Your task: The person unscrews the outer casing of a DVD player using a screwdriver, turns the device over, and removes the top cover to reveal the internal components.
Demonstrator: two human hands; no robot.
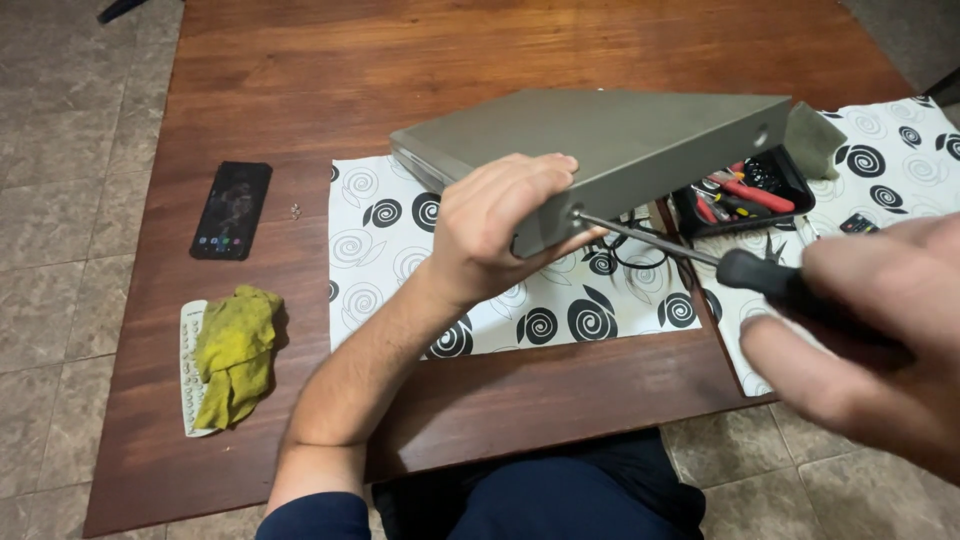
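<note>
left hand (495,225) gripping tilted grey metal box (610,150) above worktop (300,80); right hand (870,330) clutching screwdriver (700,255), tip at box side.

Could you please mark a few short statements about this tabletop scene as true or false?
1. The left hand grips the grey box, tilted up off the patterned mat. True.
2. The right hand holds a hammer. False: it holds a black-handled screwdriver whose tip meets the box's side.
3. A dark phone lies on the wooden table. True.
4. The yellow cloth covers the phone. False: it lies apart, nearer the person.
</note>
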